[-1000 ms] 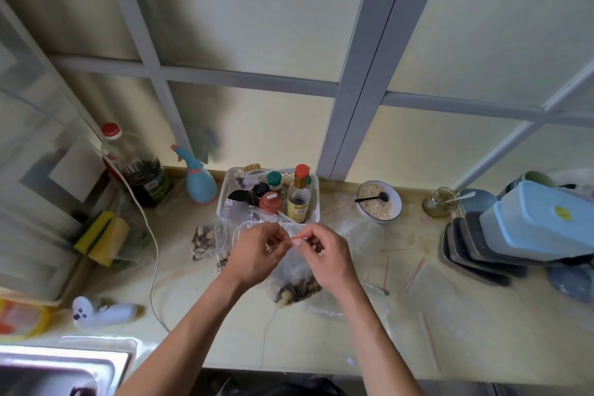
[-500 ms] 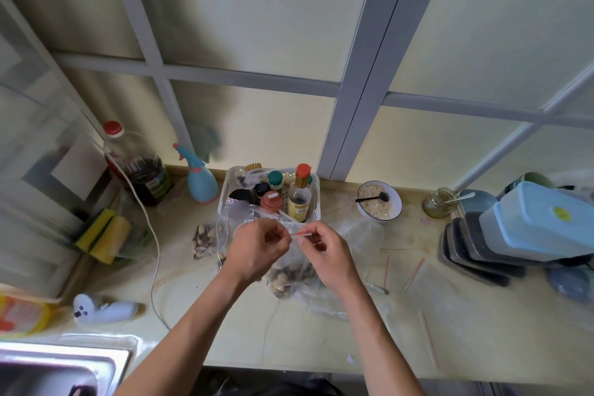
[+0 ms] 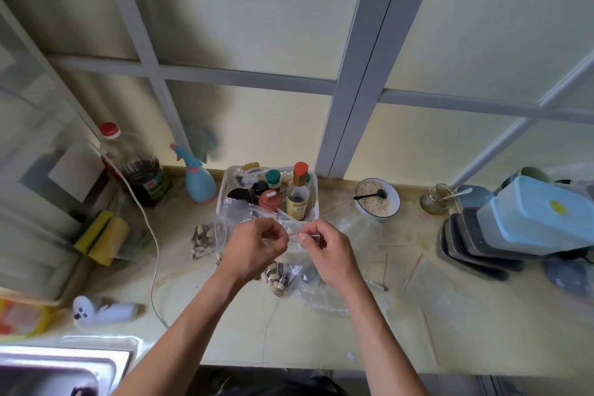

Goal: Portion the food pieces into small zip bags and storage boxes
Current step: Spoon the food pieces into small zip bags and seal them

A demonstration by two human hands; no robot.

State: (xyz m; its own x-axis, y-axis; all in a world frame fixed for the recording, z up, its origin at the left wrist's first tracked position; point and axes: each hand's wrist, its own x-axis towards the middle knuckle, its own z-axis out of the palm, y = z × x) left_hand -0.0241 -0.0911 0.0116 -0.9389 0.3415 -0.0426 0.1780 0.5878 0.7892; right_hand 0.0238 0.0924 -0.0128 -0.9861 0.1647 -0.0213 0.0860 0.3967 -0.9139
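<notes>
Both hands have lifted slightly and drawn apart along the red zip strip since a second ago, and the bag's load of food pieces now hangs lower and more to the centre. Left hand [image 3: 257, 243] pinches the top edge of the small zip bag [image 3: 297, 262], thumb and fingers curled tight onto the plastic. Right hand [image 3: 328, 249] pinches the same edge just beside it, fingertips closed on the strip. Food pieces [image 3: 278, 280], pale shells with dark patches, sit bunched in the bag's bottom, just above the counter [image 3: 353, 331]. A second filled bag [image 3: 202, 239] lies on the counter to the left, near the white basket [image 3: 313, 202] of bottles. Empty zip bags [image 3: 430, 280] with red strips lie flat to the right. Light blue storage box [image 3: 540, 212] rests on a stack of dark trays [image 3: 466, 244] at far right. Bowl of oats [image 3: 377, 199] with a spoon stands behind the hands.
</notes>
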